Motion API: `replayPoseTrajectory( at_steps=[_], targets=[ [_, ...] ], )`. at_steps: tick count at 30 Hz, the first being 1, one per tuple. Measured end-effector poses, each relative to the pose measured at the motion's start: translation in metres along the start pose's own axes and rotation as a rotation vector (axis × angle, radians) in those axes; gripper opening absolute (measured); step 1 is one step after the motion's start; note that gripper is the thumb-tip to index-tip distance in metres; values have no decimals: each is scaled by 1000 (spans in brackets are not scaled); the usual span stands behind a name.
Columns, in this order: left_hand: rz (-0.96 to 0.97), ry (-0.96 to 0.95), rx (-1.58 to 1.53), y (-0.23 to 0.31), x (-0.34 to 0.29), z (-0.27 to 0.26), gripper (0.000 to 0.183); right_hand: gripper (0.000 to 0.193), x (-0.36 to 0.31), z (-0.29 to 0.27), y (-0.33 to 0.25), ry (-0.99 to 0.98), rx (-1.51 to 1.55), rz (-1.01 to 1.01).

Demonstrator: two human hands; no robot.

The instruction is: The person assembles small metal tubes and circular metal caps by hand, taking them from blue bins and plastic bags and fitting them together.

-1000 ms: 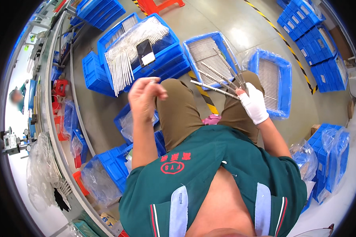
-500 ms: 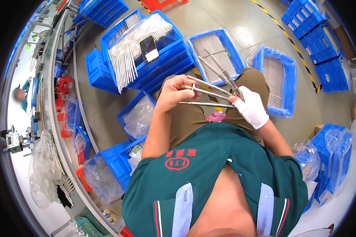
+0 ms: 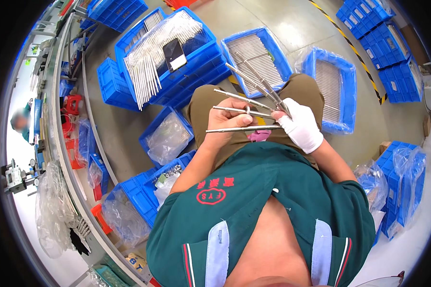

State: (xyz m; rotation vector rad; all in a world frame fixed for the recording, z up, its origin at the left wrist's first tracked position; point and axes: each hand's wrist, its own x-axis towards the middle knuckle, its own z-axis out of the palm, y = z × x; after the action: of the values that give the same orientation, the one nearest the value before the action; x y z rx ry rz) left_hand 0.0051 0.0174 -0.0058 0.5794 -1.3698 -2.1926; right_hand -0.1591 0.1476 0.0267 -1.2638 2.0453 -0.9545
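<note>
My gloved right hand (image 3: pixel 299 125) is closed around several slim metal rods (image 3: pixel 244 128), which fan out to the left and away from me over my lap. My bare left hand (image 3: pixel 230 122) pinches a small light-coloured ring (image 3: pixel 248 110) between thumb and forefinger. That ring appears to sit around one of the middle rods, a short way from the glove. The lowest rod crosses in front of my left fingers, its tip sticking out past them. The white glove leaves the right fingertips bare, and the rods' ends inside that hand are hidden.
Ahead, blue crates (image 3: pixel 196 71) hold white-wrapped rods, with a phone (image 3: pixel 174 54) on top. Two blue trays of rods, a nearer lined tray (image 3: pixel 352 95) and a farther tray (image 3: pixel 285 67), stand beyond my knees. A metal-framed bench (image 3: pixel 64 143) runs along the left; stacked crates (image 3: pixel 392 45) stand right.
My left hand has moved right, toward the gloved hand, and the ring has shifted along the rod with it. My right hand still grips the fanned rods.
</note>
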Motion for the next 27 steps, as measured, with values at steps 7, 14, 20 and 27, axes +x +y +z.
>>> replayPoseTrajectory(
  at_steps=[7,14,20,27],
  targets=[
    [33,175,223,22,-15,-2,19,20,2,0,0,20,34,-59],
    [244,-13,44,29,4,-43,29,24,-4,-6,13,-143,71,-2],
    [148,-87,-56,29,11,-42,36,27,-4,-2,17,-192,189,50],
    [67,-209,-26,25,14,-36,26,24,-5,-8,5,-281,394,245]
  ],
)
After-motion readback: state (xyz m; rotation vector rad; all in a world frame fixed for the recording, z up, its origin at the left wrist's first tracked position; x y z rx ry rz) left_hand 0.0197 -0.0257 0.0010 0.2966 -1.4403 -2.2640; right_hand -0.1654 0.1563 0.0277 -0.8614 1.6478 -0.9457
